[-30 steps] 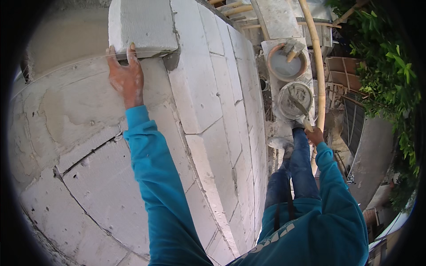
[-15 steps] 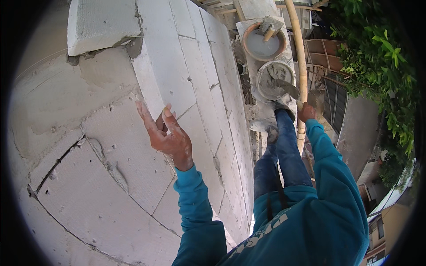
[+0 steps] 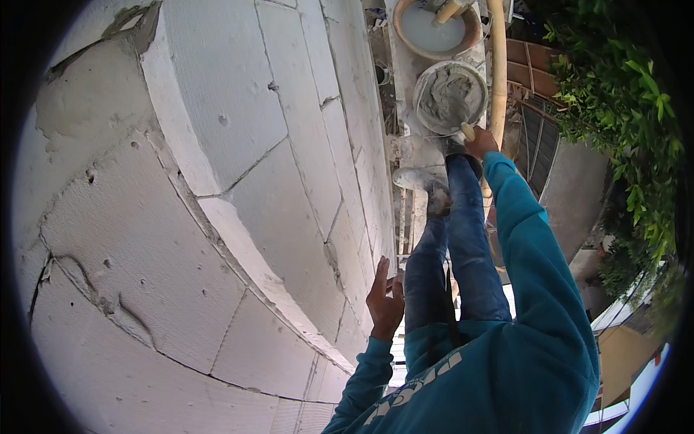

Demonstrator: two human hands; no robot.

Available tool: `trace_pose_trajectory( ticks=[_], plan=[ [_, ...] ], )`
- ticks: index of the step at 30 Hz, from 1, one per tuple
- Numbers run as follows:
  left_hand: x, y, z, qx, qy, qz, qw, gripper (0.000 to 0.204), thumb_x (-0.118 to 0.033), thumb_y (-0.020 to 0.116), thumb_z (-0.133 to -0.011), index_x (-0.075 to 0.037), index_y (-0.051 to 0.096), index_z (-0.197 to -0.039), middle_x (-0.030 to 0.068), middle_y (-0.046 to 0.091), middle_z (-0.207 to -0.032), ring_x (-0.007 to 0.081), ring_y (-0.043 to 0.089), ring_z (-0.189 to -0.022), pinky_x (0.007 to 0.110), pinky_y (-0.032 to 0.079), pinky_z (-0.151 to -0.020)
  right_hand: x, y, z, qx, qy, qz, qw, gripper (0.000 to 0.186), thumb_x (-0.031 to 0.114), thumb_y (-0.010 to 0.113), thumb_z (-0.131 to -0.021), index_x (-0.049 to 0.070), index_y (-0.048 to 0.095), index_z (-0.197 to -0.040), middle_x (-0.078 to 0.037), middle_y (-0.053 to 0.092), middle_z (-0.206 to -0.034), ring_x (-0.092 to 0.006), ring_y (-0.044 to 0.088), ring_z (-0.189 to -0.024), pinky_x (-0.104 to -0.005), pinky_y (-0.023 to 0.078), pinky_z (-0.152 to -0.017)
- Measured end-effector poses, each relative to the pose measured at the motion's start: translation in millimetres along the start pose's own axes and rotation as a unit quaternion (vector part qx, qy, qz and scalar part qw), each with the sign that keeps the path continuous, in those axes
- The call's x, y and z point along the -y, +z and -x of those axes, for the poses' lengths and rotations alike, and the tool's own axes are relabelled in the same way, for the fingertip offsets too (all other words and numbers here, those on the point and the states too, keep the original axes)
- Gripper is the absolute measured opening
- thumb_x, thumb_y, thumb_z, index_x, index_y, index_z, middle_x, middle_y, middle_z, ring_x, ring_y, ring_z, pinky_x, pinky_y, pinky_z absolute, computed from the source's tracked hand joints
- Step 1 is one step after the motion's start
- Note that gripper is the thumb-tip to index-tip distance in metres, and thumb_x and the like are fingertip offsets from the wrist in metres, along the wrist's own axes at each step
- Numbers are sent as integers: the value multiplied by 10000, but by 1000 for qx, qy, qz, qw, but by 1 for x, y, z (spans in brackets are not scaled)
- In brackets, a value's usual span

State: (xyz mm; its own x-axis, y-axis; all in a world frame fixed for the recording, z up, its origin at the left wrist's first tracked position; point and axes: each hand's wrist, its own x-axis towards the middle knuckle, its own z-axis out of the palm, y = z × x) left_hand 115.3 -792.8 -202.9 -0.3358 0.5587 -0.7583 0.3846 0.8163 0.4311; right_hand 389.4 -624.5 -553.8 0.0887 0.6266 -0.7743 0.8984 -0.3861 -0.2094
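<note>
My right hand (image 3: pixel 482 143) is wrapped round the pale handle of a trowel (image 3: pixel 468 132). The trowel's blade reaches into a round bucket (image 3: pixel 419 116) and is hard to tell apart from the wet grey mortar (image 3: pixel 448 88) inside. Low beside the white block wall (image 3: pixel 282 195), close to my thigh, my left hand (image 3: pixel 385 307) holds nothing, its fingers stretched out and apart.
Beyond the bucket stands a clay-coloured basin (image 3: pixel 471 36) of cloudy liquid, a wooden handle (image 3: pixel 450 10) sticking out. A bamboo pole (image 3: pixel 498 72) runs along the narrow platform's right side. Leafy branches (image 3: pixel 629 108) hang farther right.
My left hand has dropped from in front of the wall to beside my leg. My right hand has moved slightly left and up, and the trowel's blade has sunk into the mortar.
</note>
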Motion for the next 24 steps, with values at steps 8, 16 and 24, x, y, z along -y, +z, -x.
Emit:
trace_pose_trajectory(
  ticks=[8, 16, 24],
  plan=[
    [11, -7, 0, 0, -16, -26, 1000, 436, -70, 586, -906, 32, 509, -1323, 242, 571, -1291, 349, 664, -1034, 392, 559, -855, -64, -30, 28, 124, 92, -206, 966, 498, 311, 738, -793, 129, 599, -1236, -96, 601, -677, -179, 566, -482, -354, 513, -437],
    [18, -5, 18, -8, -22, -9, 1000, 436, -124, 595, -910, -21, 520, -1327, 231, 590, -1267, 322, 685, -982, 388, 553, -840, -56, -73, 87, 136, 101, -255, 952, 355, 232, 696, -822, 91, 612, -1136, -45, 537, -580, -142, 501, -430, -333, 408, -375],
    [42, -18, 48, -16, -60, -68, 996, 428, -282, 578, -916, -129, 551, -1314, 233, 670, -1061, 361, 671, -950, 439, 519, -844, 4, -136, 184, 120, -4, -249, 961, 296, 234, 702, -836, 26, 629, -1033, -37, 585, -654, -121, 551, -528, -310, 454, -461]
  ],
)
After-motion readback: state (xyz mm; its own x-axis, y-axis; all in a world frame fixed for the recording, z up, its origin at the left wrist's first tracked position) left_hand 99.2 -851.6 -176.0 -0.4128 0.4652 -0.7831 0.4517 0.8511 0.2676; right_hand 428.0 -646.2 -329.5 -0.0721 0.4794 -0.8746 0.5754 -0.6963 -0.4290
